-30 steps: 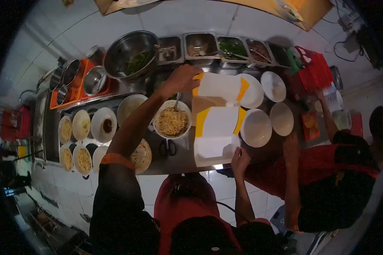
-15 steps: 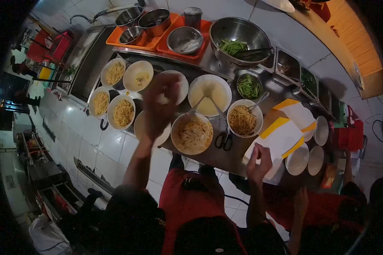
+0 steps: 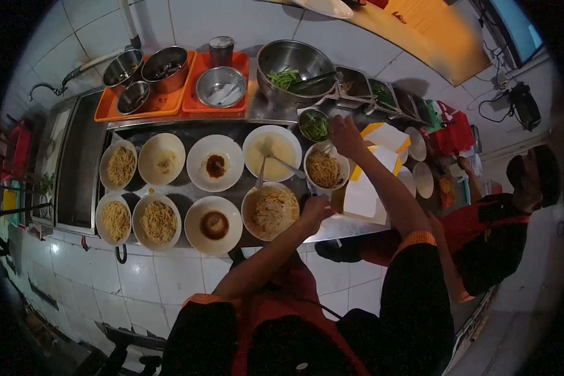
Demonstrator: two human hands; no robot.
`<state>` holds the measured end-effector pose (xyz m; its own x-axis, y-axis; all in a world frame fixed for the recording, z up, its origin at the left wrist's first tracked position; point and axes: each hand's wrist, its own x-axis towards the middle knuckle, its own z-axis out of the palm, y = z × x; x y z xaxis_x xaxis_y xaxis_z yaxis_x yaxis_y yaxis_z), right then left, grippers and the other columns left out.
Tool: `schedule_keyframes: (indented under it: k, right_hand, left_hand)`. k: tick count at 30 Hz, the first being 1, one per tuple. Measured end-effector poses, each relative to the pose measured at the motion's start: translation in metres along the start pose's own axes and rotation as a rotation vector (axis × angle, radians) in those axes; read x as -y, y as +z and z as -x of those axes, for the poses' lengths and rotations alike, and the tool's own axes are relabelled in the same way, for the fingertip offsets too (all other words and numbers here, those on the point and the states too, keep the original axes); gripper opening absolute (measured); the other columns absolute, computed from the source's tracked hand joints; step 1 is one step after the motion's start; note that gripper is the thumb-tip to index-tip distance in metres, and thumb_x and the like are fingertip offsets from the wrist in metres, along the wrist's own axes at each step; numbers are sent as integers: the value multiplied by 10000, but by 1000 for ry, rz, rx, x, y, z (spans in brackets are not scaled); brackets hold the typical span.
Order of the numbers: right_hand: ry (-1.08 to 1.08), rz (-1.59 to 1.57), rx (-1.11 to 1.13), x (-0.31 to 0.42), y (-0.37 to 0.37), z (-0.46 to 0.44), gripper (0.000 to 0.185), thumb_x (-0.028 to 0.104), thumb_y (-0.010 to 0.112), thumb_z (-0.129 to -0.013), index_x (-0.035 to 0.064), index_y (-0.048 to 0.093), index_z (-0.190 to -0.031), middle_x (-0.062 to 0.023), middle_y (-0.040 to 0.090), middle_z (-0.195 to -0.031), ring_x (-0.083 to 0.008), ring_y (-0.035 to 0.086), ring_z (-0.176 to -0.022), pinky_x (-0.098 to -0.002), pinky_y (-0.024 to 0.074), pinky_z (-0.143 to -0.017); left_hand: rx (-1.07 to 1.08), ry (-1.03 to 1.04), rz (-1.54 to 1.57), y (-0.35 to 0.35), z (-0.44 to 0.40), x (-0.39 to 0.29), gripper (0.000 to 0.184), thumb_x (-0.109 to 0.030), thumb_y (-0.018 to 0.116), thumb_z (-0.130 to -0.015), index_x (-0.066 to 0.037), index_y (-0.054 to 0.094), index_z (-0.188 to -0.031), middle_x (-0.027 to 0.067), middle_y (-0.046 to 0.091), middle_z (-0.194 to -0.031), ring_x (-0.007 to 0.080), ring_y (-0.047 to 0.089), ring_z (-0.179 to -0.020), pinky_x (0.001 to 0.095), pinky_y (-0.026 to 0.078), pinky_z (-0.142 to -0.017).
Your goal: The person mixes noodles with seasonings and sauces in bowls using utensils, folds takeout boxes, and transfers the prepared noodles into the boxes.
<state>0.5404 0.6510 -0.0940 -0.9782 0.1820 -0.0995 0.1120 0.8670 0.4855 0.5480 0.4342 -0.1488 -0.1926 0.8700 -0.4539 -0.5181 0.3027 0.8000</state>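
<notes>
My left hand (image 3: 316,212) is closed between a sauce-streaked bowl (image 3: 271,212) and a bowl of noodles (image 3: 324,169); what it grips is hidden. My right hand (image 3: 346,136) reaches over the noodle bowl's far right rim, beside a small bowl of greens (image 3: 313,125). Its fingers are bent together, and I cannot make out what they hold. Under and beside my right forearm lie open white and yellow boxes (image 3: 360,198). A bowl of pale liquid (image 3: 271,150) with utensils stands left of the noodles.
More bowls of noodles (image 3: 159,222) and bowls with dark sauce (image 3: 214,225) stand at the left. Behind are orange trays (image 3: 169,103), a large steel bowl (image 3: 294,66) and metal food containers (image 3: 382,93). Another person (image 3: 495,232) stands at the right by a red basket (image 3: 451,128).
The view has turned back toward the right. My left hand has come from above the left bowls to beside the noodles. My right hand has left the box and moved up to the noodle bowl's far side.
</notes>
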Motion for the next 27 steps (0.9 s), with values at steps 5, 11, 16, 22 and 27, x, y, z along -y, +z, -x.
schedule_keyframes:
  k: [5,11,16,22,27]
  right_hand:
    - [-143,-58,-90,-19,64,5,212,216,510,-863,112,690,-904,-113,626,-925,-256,544,-1033,-434,336,-979]
    - [-110,-249,-73,-18,-11,61,111,149,610,-719,77,682,-766,-101,639,-722,-269,640,-764,-422,493,-764]
    - [132,-408,142,-41,-89,132,142,98,590,-733,17,655,-830,-157,651,-788,-293,662,-747,-428,514,-627]
    - [481,-589,-129,-87,-69,227,246,62,504,-815,15,613,-1030,-189,645,-870,-338,626,-853,-448,493,-743]
    - [849,-535,-110,-115,-30,286,212,49,538,-792,60,674,-955,-183,635,-868,-354,626,-806,-443,501,-714]
  left_hand:
    - [-523,42,226,18,-87,63,341,-253,480,-934,59,607,-984,153,645,-826,235,616,-660,323,499,-609]
    - [-800,208,-235,24,-61,63,399,-280,545,-827,100,621,-919,276,646,-858,406,645,-863,471,503,-718]
    - [-403,270,54,47,-8,-35,268,-102,503,-883,147,561,-966,203,638,-892,258,666,-837,312,591,-630]
    - [-100,261,-198,99,-71,-69,222,-67,509,-849,100,590,-973,177,650,-876,226,671,-716,331,556,-581]
    - [-11,453,-469,186,-134,-72,219,-31,538,-799,62,603,-986,185,663,-807,279,671,-700,382,518,-603]
